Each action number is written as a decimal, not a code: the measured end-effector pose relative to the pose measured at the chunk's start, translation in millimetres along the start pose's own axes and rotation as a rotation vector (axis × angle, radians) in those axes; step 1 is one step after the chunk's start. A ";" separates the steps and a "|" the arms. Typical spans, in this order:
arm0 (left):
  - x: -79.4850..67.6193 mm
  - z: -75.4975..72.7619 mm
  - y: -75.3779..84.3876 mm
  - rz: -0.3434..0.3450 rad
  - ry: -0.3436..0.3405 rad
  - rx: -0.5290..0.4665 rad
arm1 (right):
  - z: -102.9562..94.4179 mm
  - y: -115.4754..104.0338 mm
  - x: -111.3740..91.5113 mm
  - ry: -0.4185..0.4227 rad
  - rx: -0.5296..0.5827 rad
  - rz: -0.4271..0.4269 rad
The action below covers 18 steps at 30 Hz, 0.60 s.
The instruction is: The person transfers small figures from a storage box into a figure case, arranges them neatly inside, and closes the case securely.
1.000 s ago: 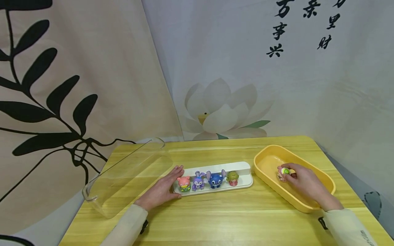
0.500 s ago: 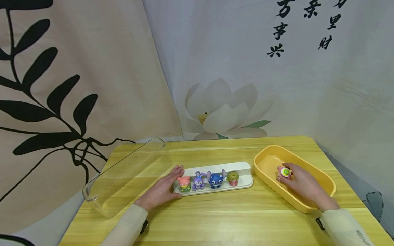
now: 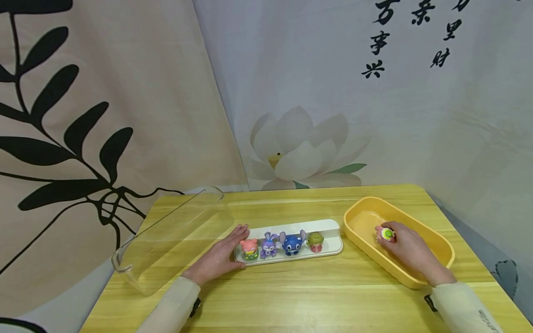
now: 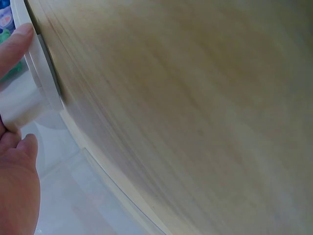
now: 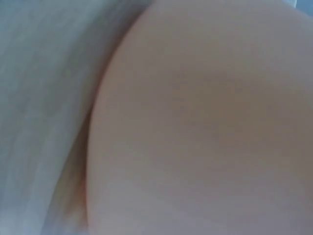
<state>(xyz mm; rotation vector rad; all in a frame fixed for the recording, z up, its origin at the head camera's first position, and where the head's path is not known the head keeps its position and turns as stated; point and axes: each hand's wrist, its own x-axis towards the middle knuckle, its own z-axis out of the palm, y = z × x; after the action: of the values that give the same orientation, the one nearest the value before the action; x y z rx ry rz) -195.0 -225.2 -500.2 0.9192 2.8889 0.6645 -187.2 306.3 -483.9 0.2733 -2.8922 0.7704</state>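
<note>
On the table a white display stand [image 3: 287, 262] carries a pink pig-like figurine [image 3: 249, 249], a purple rabbit-like figurine [image 3: 268, 245], a blue big-eared figurine [image 3: 292, 243] and a green-headed figurine [image 3: 315, 242] in a row. My left hand [image 3: 218, 254] grips the stand's left end, thumb at the front edge and fingers at the back. Over at the right, my right hand [image 3: 410, 247] pinches a small pink figurine with a green and yellow round part [image 3: 384, 233] inside the yellow basin [image 3: 360, 210]. Skin and sleeve fill the right wrist view, hiding that hand's fingertips.
A clear plastic cover [image 3: 179, 240] lies at the left of the table [image 3: 316, 296], near its left edge. Printed cloth [image 3: 308, 92] hangs behind the table. The yellow basin stands close to the table's right edge.
Inside the basin, my right hand has turned the pink figurine, so its green and yellow round part faces more toward the camera. My left hand and the stand stay put.
</note>
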 end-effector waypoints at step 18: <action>-0.3 -1.8 1.0 -0.021 -0.013 0.008 | -34.0 -22.5 -8.9 0.123 0.038 -0.073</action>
<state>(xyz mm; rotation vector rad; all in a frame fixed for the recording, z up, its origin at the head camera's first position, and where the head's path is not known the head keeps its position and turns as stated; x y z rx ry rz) -194.5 -225.4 -498.2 0.8891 2.8879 0.6439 -170.9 305.4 -445.5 0.3217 -2.7391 0.8009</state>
